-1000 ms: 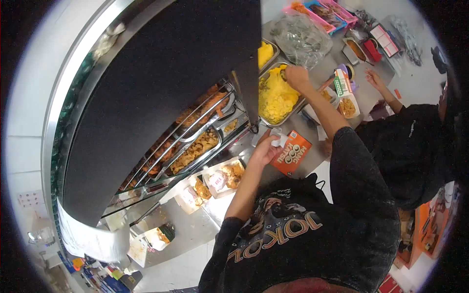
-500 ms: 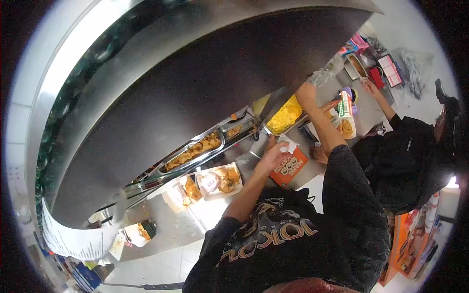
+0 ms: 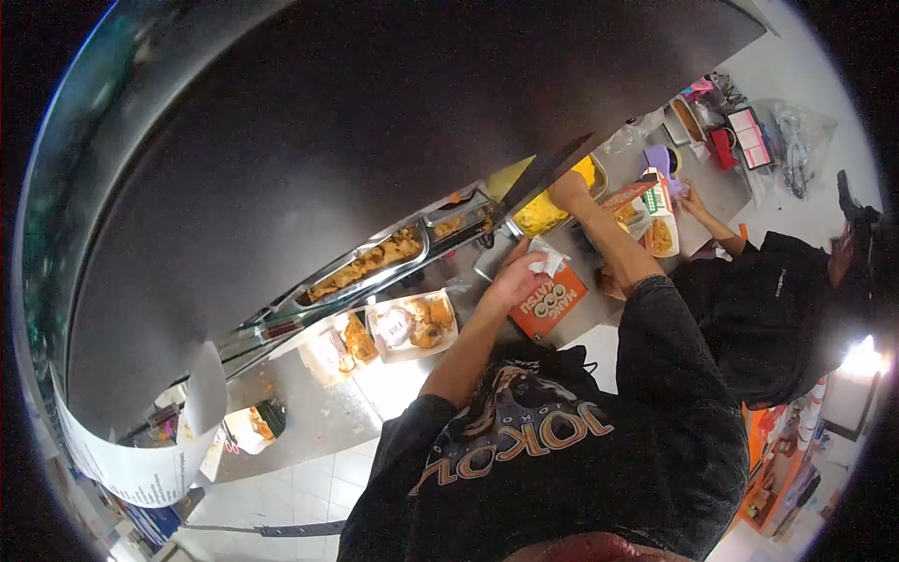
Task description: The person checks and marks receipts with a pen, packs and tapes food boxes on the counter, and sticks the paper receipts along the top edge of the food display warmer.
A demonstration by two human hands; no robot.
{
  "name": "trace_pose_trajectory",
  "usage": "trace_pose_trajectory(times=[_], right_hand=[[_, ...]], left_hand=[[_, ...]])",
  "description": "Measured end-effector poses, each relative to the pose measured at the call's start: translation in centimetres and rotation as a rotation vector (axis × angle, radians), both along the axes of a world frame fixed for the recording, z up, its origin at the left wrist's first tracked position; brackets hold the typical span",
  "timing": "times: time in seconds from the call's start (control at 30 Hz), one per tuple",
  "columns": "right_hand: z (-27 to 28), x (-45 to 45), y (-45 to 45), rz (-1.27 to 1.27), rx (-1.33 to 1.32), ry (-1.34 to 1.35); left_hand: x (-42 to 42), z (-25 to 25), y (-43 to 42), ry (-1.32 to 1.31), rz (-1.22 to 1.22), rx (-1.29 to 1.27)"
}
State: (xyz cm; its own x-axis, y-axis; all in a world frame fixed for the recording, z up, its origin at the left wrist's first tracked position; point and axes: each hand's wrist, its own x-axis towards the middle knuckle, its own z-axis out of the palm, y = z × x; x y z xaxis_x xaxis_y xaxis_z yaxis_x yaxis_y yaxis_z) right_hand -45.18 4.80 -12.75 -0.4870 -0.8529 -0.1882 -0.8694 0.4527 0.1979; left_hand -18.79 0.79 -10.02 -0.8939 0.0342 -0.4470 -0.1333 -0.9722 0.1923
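My left hand [image 3: 514,283] is closed at the edge of an orange takeaway box [image 3: 552,304] with printed lettering. White paper [image 3: 551,258] lies against its fingers at the top of the box. Over a metal tray of yellow, crumbly food [image 3: 541,217], my right hand [image 3: 569,192] reaches in low. Its fingertips are hidden by the food and the dark shelf edge, so I cannot see whether it grips anything. Below my right forearm, another open carton with fried food [image 3: 661,236] is partly in view.
A large dark overhead panel [image 3: 309,140] hangs over the counter. Open boxes with fried food [image 3: 426,328] stand left, near a tray of fried pieces [image 3: 375,262]. At right, a co-worker's hand [image 3: 695,204] is by a purple object [image 3: 659,159].
My right hand has dropped toward the yellow food. My left hand stays at the orange box. The co-worker's hand has moved from the far metal tray toward the purple object. The view has shifted slightly.
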Motion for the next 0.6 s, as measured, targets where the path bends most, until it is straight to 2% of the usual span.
trace_pose_trajectory(times=[0.03,0.1,0.17,0.23,0.37,0.47,0.53,0.6], right_hand=[[-0.2,0.2,-0.2,0.039,0.05,-0.001],[-0.5,0.5,-0.3,0.175,-0.044,-0.02],[-1.3,1.1,-0.4,0.231,-0.029,-0.075],[1.5,5.5,-1.3,0.219,0.109,-0.173],[4.4,7.9,-1.6,0.135,0.135,-0.338],[3.5,6.9,0.4,0.124,-0.184,-0.467],[-2.2,4.1,2.3,0.158,-0.425,-0.673],[-2.3,4.1,3.1,-0.119,-0.514,-0.965]], left_hand=[[-0.1,-0.2,0.0,0.043,-0.011,0.005],[0.0,-0.3,0.1,0.024,-0.026,-0.035],[-0.3,-0.2,0.2,0.014,0.002,-0.038],[-0.6,-0.7,1.0,0.005,0.085,0.006],[-1.1,-2.0,1.3,0.065,0.091,0.079],[-1.5,-4.1,1.4,0.125,0.013,0.092],[-1.6,-3.0,1.8,0.084,0.033,0.058],[-1.5,-1.6,1.8,0.076,0.047,0.017]])
